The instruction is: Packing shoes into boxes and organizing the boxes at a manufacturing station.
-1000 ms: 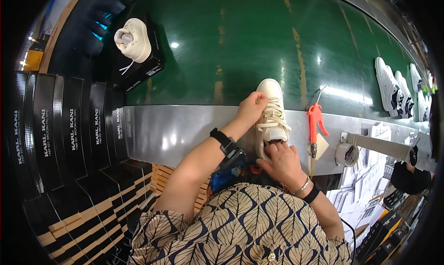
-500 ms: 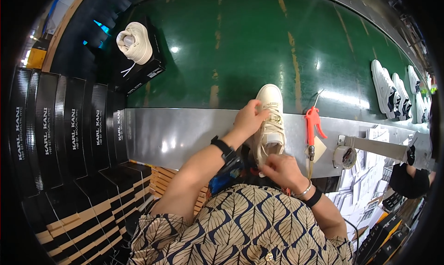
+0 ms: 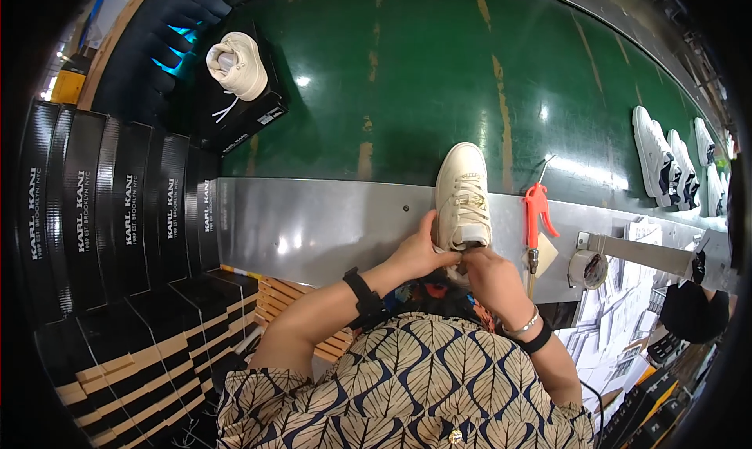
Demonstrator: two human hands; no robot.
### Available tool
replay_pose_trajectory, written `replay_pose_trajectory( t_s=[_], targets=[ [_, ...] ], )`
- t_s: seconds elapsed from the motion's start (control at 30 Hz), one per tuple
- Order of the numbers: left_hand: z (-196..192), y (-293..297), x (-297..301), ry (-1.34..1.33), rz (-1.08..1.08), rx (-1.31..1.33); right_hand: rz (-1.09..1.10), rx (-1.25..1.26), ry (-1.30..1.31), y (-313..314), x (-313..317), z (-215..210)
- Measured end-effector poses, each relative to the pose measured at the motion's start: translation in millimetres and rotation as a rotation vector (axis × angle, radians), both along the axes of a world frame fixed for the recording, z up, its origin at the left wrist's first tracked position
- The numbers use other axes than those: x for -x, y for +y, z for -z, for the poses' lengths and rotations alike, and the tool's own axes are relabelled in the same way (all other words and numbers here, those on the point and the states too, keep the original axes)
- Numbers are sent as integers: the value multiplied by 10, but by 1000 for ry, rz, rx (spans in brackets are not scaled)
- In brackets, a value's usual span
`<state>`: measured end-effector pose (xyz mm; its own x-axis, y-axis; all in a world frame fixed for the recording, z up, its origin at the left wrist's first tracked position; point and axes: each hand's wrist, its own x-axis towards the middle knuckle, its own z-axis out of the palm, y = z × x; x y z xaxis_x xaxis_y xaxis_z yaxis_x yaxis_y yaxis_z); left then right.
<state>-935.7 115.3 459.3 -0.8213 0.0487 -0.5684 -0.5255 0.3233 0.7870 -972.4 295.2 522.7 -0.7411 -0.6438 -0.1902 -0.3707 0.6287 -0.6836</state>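
A cream lace-up sneaker (image 3: 460, 171) lies with its toe pointing away from me, across the seam between the green belt and the metal ledge. My left hand (image 3: 423, 253) grips the shoe's left side near the heel, its fingertips meeting the right hand at the opening. Bent over the shoe's collar, my right hand (image 3: 495, 284) has its fingers closed; what they pinch is hidden. The two hands cover most of the heel. A matching cream sneaker (image 3: 239, 69) rests on a black shoebox (image 3: 262, 116) at the far left, a lace hanging off it.
A red air blow gun (image 3: 535, 214) lies just right of the shoe. Farther right are a tape roll (image 3: 587, 269), scattered white papers (image 3: 603, 331) and several white-and-black sneakers (image 3: 654, 155). Black shoeboxes (image 3: 102, 206) stack up on the left. Another person's dark sleeve (image 3: 693, 308) shows at right.
My left hand has left the laces and come back toward the heel opening. The right hand has shifted slightly right, so both hands now meet at the collar. The view has shifted slightly.
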Motion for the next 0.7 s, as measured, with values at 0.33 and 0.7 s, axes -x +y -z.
replay_pose_trajectory(
  t_s=[0.33,0.7],
  targets=[
    [-528,125,13,-9,116,154,341,159,-25,75,-8,-55],
    [-338,-24,246,609,-93,121,231,-2,-109,-116,-99,46]
  ],
)
